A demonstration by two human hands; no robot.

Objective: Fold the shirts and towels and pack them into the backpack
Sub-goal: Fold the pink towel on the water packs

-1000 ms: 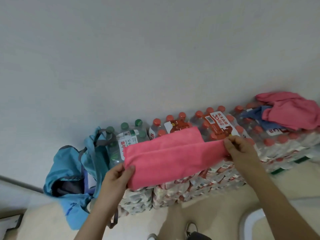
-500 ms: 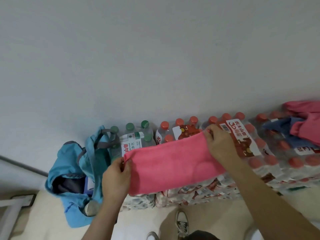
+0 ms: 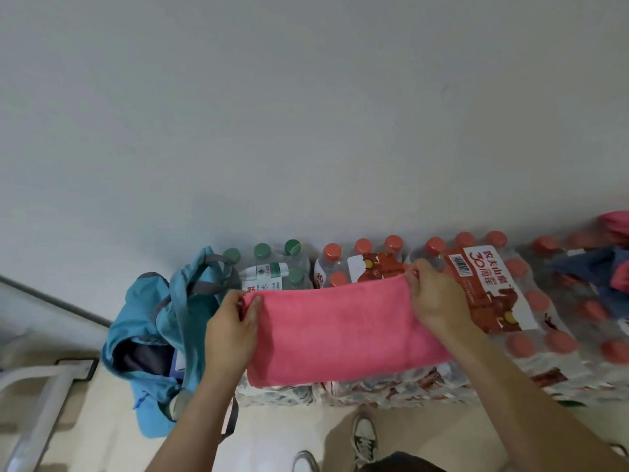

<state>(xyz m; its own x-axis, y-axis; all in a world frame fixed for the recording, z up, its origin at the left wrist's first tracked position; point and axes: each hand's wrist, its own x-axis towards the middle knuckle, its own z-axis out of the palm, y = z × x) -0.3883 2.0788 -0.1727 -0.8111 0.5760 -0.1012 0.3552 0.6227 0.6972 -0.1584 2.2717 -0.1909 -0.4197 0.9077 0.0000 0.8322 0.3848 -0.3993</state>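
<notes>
We held the pink towel (image 3: 343,330) flat on top of the shrink-wrapped packs of bottled water (image 3: 503,321) that served as our work surface, against the white wall (image 3: 306,114). Our left hand (image 3: 229,332) was closed on the towel's left edge, thumb on top and fingers beneath, and our right hand (image 3: 437,298) pinched the far right corner, fingers pressed together on the cloth. We judged the main risk to be the uneven bed of bottle caps: a fold pressed down there could skew or crease, and the towel's near edge, which hung over the front of the packs, could drag the cloth off toward the floor if either grip loosened. A second risk was misaligned corners, since the right end lay farther from us than the left. The blue backpack (image 3: 160,321) stood on the floor just beside the packs on the left, its mouth open; we could see a dark lining and something blue and white inside, but could not tell what it was. More crumpled pink and blue cloth (image 3: 609,267) lay on the packs at the far right, not yet folded.
</notes>
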